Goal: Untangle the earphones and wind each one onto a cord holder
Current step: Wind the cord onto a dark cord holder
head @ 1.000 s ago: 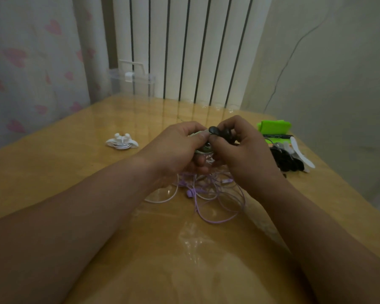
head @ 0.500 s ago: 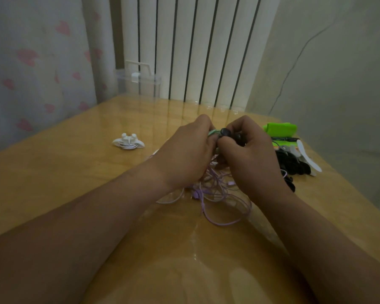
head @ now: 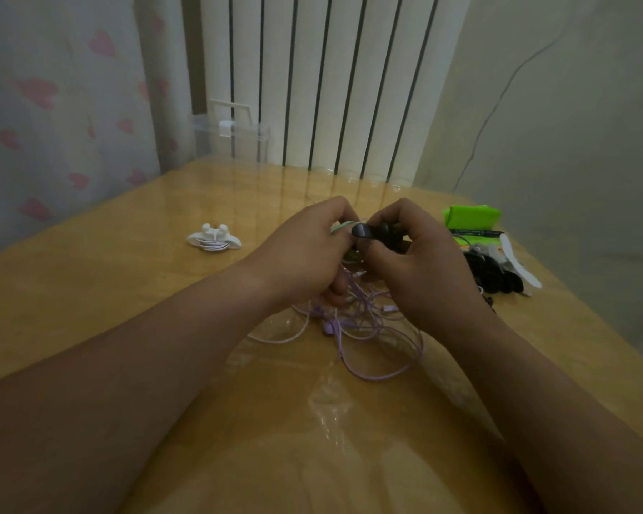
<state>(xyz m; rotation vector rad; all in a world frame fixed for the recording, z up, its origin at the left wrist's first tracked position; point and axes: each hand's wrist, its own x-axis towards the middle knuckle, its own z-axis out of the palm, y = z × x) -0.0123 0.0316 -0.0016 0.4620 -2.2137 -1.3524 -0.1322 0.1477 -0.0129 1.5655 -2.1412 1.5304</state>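
Pinches black cord holder (head: 372, 231) in curled right hand (head: 425, 270), long axis crosswise. Grips green cord (head: 340, 227) in curled left hand (head: 305, 254), at holder's left end.

Glossy wooden table (head: 90, 309) before white vertical slats (head: 331, 87).
A clear plastic box (head: 231, 142) stands at the table's far edge; a curtain (head: 52, 105) with pink hearts hangs left.
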